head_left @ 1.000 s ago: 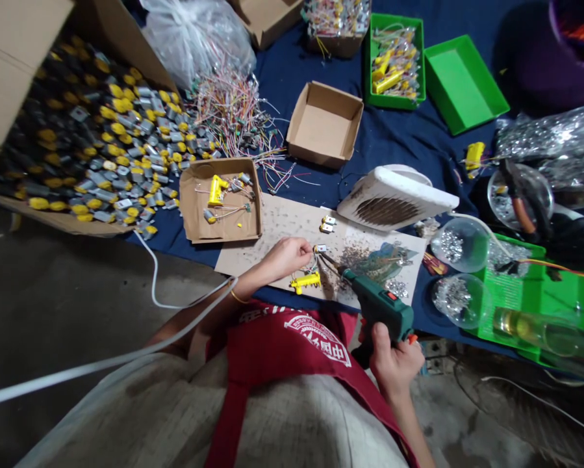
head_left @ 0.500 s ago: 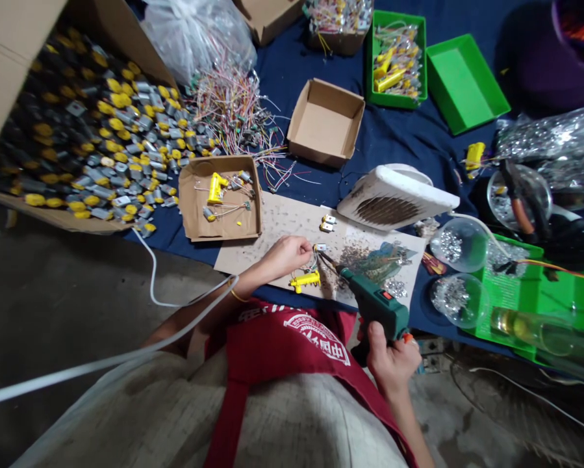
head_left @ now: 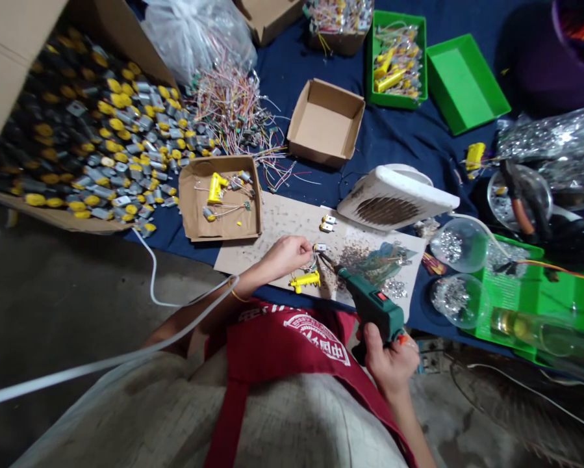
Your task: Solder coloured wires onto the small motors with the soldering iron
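My right hand (head_left: 392,361) is wrapped round the grip of a green soldering gun (head_left: 375,304). The gun's dark tip points left and meets, or nearly meets, a small silver motor (head_left: 320,247) on the cardboard sheet (head_left: 282,218). My left hand (head_left: 292,253) pinches thin wires beside that motor; the fingertips partly hide them. Those wires seem to run down to a yellow plastic housing (head_left: 305,281) lying just below. Two more small motors (head_left: 327,223) rest on the cardboard a little farther off.
A white fan-like unit (head_left: 393,198) stands behind the gun. At left, a cardboard tray (head_left: 187,214) holds wired parts, near a big box of motors (head_left: 126,149). Clear cups (head_left: 460,244) of metal bits stand at right. A white cord (head_left: 126,359) crosses my left forearm.
The soldering gun's body and my right hand have shifted very slightly left. My left hand, the wires and the yellow housing look unmoved.
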The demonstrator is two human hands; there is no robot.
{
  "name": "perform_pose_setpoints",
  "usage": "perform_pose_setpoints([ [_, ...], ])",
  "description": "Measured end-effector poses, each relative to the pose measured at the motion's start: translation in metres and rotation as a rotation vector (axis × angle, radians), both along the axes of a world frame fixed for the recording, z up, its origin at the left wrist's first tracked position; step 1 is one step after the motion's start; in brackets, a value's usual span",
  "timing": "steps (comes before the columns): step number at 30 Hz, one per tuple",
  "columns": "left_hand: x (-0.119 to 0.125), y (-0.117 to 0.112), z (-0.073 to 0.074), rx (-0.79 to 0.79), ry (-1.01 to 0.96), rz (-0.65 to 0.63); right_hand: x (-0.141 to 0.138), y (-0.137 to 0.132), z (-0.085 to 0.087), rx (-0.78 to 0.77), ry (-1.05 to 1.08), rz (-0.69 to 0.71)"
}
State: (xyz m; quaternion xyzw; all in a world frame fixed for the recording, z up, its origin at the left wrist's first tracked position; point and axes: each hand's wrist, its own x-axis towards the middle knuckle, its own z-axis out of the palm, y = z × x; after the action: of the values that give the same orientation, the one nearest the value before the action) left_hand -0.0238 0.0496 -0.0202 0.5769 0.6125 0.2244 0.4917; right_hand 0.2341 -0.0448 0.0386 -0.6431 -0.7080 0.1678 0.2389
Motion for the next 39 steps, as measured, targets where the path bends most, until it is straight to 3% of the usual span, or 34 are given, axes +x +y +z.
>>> perform_pose_setpoints([
  [14, 0.0005, -0.0005, -0.0022, 0.001, 0.011, 0.007, 0.0071, -0.0067, 0.0011, 0.079, -0.037, -0.025],
  [27, 0.0013, 0.0002, -0.003, -0.053, 0.009, 0.039, 0.0073, -0.0089, -0.0033, 0.063, 0.007, -0.069],
  [39, 0.0013, 0.0008, -0.0032, -0.059, 0.022, 0.049, 0.0075, -0.0073, 0.0005, 0.173, 0.029, -0.044],
])
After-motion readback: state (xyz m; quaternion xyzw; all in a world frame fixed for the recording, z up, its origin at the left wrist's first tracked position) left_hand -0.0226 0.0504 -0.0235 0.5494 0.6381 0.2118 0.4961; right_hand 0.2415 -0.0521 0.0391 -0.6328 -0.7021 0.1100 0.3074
